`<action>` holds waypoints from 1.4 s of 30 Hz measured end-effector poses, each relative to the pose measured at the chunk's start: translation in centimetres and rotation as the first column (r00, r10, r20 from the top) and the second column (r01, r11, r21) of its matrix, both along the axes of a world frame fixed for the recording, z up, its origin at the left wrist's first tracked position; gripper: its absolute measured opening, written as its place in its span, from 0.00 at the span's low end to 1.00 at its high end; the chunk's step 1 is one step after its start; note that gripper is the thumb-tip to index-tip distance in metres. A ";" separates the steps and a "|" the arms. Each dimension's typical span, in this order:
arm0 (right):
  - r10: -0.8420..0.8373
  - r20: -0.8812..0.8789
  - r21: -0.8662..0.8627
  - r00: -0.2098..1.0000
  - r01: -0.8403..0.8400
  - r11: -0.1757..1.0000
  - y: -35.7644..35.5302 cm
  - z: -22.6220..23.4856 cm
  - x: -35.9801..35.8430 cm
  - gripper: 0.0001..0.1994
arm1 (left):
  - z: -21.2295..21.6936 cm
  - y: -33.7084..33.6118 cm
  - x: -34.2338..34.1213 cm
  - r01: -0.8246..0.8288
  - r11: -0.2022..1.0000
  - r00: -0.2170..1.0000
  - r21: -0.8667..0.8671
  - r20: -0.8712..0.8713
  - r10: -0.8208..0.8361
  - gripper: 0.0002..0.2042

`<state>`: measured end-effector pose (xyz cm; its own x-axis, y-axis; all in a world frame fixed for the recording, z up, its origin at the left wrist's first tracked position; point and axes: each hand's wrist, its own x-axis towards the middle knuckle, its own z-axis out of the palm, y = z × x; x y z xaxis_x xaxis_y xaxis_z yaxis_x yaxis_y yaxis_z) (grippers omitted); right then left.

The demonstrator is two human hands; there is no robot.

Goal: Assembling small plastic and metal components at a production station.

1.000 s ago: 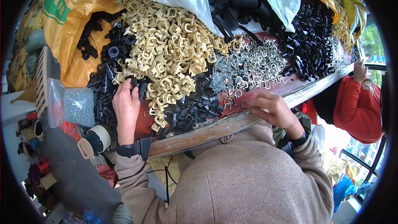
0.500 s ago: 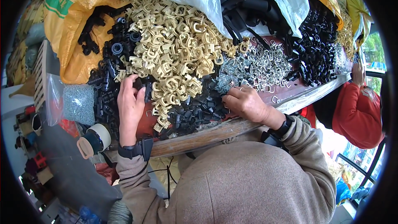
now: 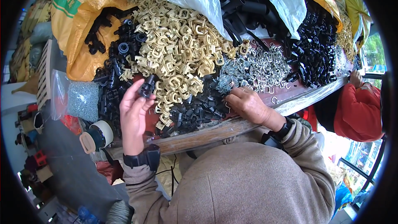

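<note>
My left hand [image 3: 133, 114] is closed on a black plastic fitting [image 3: 147, 85], held up between thumb and fingers at the left side of the cream pile. Cream plastic clamp-shaped pieces [image 3: 178, 45] are heaped in the middle of the table. With its fingers curled together, my right hand [image 3: 250, 106] rests at the edge of the small flat black pieces [image 3: 195, 114], near a patch of small silvery screws [image 3: 226, 82]. Whatever its fingertips may hold is hidden. Bent metal clips [image 3: 265, 67] lie just beyond that hand.
A wooden rail [image 3: 199, 139] edges the table in front of me. At left stand a clear bag of screws [image 3: 83, 101], a spool [image 3: 101, 134] and a yellow sack [image 3: 81, 64]. Black parts [image 3: 313, 54] are heaped at right. A person in a red sleeve [image 3: 358, 114] is at far right.
My left hand has lifted from the black parts, turned, and now shows a black fitting in its fingers. The right hand has barely moved. The view has shifted slightly.
</note>
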<state>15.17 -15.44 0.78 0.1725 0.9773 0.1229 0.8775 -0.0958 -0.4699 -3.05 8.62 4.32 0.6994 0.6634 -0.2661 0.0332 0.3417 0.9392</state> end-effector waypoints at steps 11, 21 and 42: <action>0.039 0.036 -0.062 0.999 -0.037 0.997 1.0 0.2 0.0 0.06 | -1.1 -4.2 0.0 0.248 0.864 0.936 -0.438 0.338 -0.097 0.16; -0.106 -0.146 -0.062 0.983 0.098 0.993 -0.3 -0.3 0.0 0.09 | 0.5 -8.8 4.2 0.360 0.773 0.931 -0.522 0.144 -0.336 0.22; 0.030 -0.845 0.009 -0.534 0.041 0.999 -0.7 -0.4 -0.2 0.08 | -0.8 -12.4 8.4 0.416 0.856 0.905 0.307 -0.047 -0.422 0.05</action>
<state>14.96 -16.18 0.42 0.0521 0.9779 -0.2027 -0.8693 -0.0555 -0.4911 5.35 -3.79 3.55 0.9324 0.3519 -0.0828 0.0887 -0.0006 0.9961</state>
